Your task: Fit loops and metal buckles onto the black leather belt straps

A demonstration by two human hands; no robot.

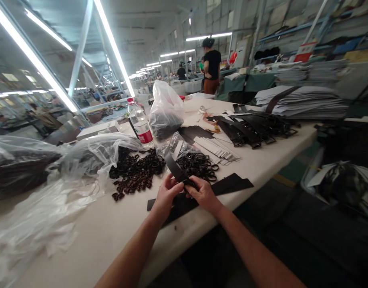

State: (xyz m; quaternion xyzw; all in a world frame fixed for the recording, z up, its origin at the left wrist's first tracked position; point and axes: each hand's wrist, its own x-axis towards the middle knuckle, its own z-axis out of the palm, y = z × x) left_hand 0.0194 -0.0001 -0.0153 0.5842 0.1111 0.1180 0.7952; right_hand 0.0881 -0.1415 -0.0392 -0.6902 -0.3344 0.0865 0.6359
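A black belt (173, 165) is gripped between my two hands, with one part curving up and away above my fingers. My left hand (165, 194) pinches it from the left, thumb on top. From the right, my right hand (203, 193) has its fingers curled round the belt; the part inside the grip is mostly hidden. Flat black strips (233, 183) lie on the table beneath and beside my hands. Just beyond them is a pile of small black loops (198, 166), with a heap of dark brown loops (134, 182) to the left.
Clear plastic bags (90, 156) cover the table's left side. A red-capped bottle (141, 126) stands beside a tied plastic bag (165, 108). Buckled black belts (246, 128), white strips (215, 149) and stacked white sheets (300, 102) lie toward the right. A person (212, 66) stands farther back.
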